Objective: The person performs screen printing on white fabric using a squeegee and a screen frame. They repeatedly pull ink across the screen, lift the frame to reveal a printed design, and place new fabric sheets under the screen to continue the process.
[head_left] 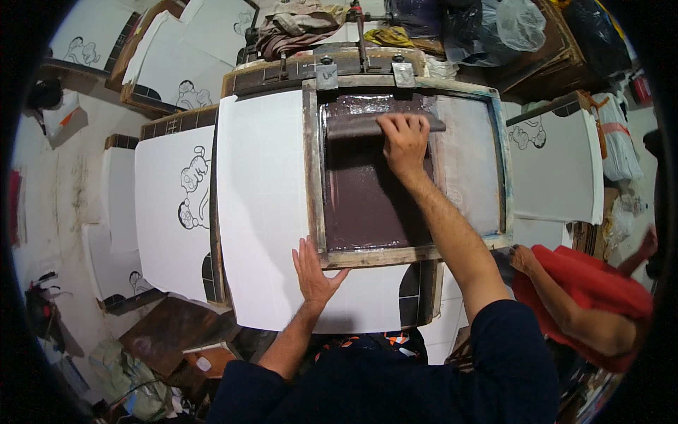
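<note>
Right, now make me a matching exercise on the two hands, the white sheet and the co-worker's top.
1. Left hand
2. Right hand
3. White sheet
4. Co-worker's top

A. Red
B. Gripping the dark bar
C. Partly covered by the wooden frame
D. Spread at the frame's near left corner

Pairs: 1-D, 2-B, 3-C, 4-A

My left fingers (pixel 305 253) could pass over the white sheet (pixel 261 177). The wooden frame (pixel 313 166) blocks them rightward; metal clamps (pixel 327 77) obstruct its far side.
</note>
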A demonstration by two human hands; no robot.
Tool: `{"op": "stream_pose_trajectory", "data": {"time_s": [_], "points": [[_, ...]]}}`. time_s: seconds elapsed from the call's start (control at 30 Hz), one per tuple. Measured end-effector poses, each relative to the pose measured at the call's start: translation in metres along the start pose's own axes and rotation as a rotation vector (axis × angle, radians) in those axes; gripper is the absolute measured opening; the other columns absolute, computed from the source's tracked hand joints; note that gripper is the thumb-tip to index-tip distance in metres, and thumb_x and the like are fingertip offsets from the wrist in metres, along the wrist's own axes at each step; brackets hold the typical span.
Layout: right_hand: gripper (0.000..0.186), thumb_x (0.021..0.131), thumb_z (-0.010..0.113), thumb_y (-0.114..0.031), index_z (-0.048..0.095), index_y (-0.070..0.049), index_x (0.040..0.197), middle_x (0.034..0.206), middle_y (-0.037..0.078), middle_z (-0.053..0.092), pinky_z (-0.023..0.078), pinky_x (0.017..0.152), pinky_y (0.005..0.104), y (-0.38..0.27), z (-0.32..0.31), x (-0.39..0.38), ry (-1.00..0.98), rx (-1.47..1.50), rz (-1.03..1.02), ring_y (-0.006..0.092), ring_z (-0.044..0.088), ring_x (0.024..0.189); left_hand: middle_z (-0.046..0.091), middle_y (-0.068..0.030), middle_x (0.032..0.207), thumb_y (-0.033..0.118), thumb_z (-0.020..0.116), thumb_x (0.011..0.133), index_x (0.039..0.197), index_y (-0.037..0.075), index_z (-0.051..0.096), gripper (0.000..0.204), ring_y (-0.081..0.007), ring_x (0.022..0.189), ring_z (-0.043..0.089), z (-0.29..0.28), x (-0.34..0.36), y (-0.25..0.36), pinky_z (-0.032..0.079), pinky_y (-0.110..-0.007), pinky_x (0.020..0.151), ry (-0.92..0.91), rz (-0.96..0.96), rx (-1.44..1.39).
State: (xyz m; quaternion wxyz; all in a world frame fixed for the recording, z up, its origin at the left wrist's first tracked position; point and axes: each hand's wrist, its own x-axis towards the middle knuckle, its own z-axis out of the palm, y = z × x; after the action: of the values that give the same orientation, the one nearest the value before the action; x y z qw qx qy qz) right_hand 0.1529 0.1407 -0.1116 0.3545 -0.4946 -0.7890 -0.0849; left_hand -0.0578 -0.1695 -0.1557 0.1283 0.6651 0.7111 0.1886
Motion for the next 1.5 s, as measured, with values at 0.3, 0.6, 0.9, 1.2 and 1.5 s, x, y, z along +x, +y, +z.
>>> {"op": "stream_pose_trajectory", "data": {"time_s": [0.3, 0.6, 0.9, 1.2, 1.5], "points": [[0.036, 0.079, 0.07, -0.005, 0.071, -0.021, 0.112, 0.102, -0.002, 0.064, 0.039, 0.101, 0.045, 0.036, 0.056, 0.04, -0.032, -0.144, -0.013, 0.0221, 0.058, 0.103, 0.039, -0.0334, 0.156, 0.039, 0.094, 0.07, 0.156, -0.011, 0.026, 0.12, -0.0467, 0.151, 0.035, 0.002, -0.005, -0.001, 0.021, -0.067, 0.123, 0.053, 0.026, -0.052], [0.059, 0.066, 0.089, -0.017, 0.063, -0.02, 0.119, 0.113, 0.002, 0.064, 0.044, 0.094, 0.0461, 0.036, 0.032, 0.062, -0.379, -0.202, 0.058, 0.0258, 0.06, 0.114, 0.039, -0.0299, 0.159, 0.038, 0.093, 0.072, 0.16, -0.006, 0.024, 0.12, -0.0448, 0.152, 0.033, 0.0, -0.003, 0.0, 0.021, -0.065, 0.124, 0.063, 0.039, -0.061], [0.044, 0.072, 0.082, -0.01, 0.066, -0.017, 0.112, 0.11, 0.004, 0.062, 0.041, 0.097, 0.0473, -0.025, -0.031, -0.023, -0.283, -0.099, 0.063, 0.0277, 0.058, 0.109, 0.038, -0.0318, 0.158, 0.042, 0.092, 0.072, 0.158, -0.007, 0.026, 0.12, -0.0444, 0.153, 0.031, 0.0, -0.005, -0.001, 0.019, -0.064, 0.125, 0.02, -0.018, -0.057], [0.045, 0.068, 0.086, -0.014, 0.067, -0.018, 0.108, 0.104, 0.001, 0.066, 0.042, 0.091, 0.0476, 0.001, -0.002, 0.034, -0.379, -0.091, 0.074, 0.0263, 0.061, 0.105, 0.04, -0.0353, 0.155, 0.037, 0.092, 0.07, 0.154, -0.014, 0.027, 0.118, -0.0474, 0.151, 0.033, -0.001, -0.003, -0.002, 0.022, -0.066, 0.123, 0.04, 0.046, -0.049], [0.047, 0.07, 0.088, -0.017, 0.066, -0.019, 0.112, 0.107, 0.001, 0.066, 0.043, 0.095, 0.0464, 0.015, 0.032, 0.065, -0.397, -0.159, 0.06, 0.025, 0.062, 0.109, 0.037, -0.0371, 0.156, 0.032, 0.092, 0.067, 0.156, -0.013, 0.024, 0.121, -0.0485, 0.152, 0.031, -0.003, 0.0, 0.0, 0.02, -0.067, 0.124, 0.007, 0.026, -0.047]]}}
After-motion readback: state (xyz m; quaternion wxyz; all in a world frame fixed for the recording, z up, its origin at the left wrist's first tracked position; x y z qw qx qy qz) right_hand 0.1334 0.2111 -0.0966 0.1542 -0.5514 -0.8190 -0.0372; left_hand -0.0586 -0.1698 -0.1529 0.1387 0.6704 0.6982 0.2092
